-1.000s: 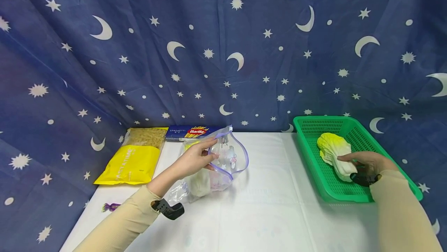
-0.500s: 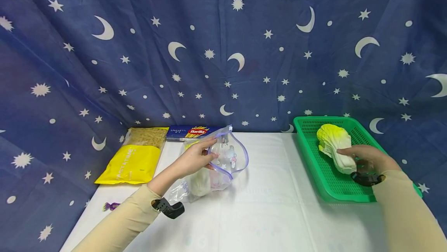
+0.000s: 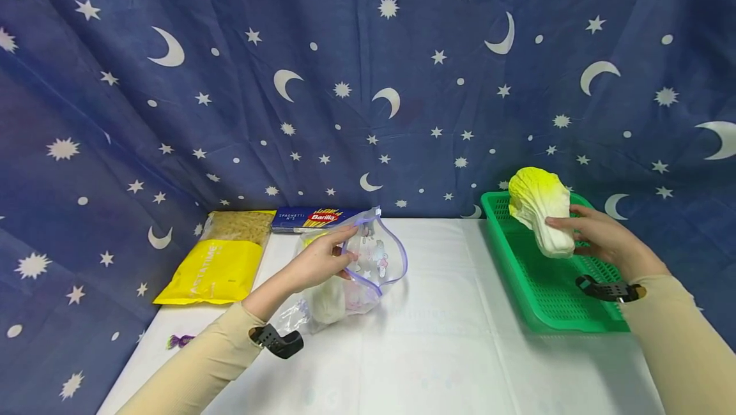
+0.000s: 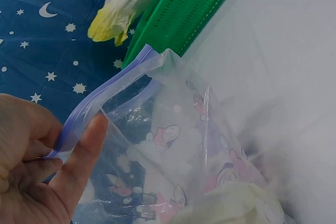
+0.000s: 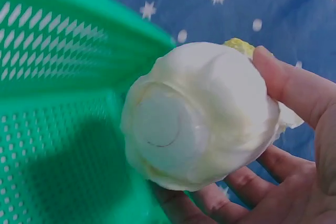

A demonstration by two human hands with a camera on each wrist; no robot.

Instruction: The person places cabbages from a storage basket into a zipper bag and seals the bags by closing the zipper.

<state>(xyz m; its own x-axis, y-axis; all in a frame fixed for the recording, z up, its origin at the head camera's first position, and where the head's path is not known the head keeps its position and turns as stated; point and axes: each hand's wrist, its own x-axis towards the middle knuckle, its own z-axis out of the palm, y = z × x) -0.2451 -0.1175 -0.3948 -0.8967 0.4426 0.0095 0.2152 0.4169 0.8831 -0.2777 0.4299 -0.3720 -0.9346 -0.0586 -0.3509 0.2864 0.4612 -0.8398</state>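
A napa cabbage (image 3: pixel 543 214), white at the stem and yellow at the leaf end, is held above the green basket by my right hand (image 3: pixel 609 242). In the right wrist view the thumb and fingers grip the cabbage's pale base (image 5: pixel 197 114). My left hand (image 3: pixel 322 260) pinches the purple zip edge of a clear printed plastic bag (image 3: pixel 382 262), whose mouth gapes toward the right. Inside that bag lies another pale, yellow-tipped cabbage (image 3: pixel 329 300), partly covered by the hand and the film. The left wrist view shows fingers (image 4: pixel 86 156) on both sides of the bag's edge.
The green perforated basket (image 3: pixel 531 300) stands on the right of the white table (image 3: pixel 437 351). Back left are a yellow pasta bag (image 3: pixel 221 268) and a blue Barilla spaghetti box (image 3: pixel 293 219). A purple wrapped candy (image 3: pixel 181 341) lies near my left forearm. A starry curtain (image 3: pixel 368 83) hangs behind.
My right hand has lifted the cabbage up out of the basket and slightly to the left. The left hand and the plastic bag stay where they were.
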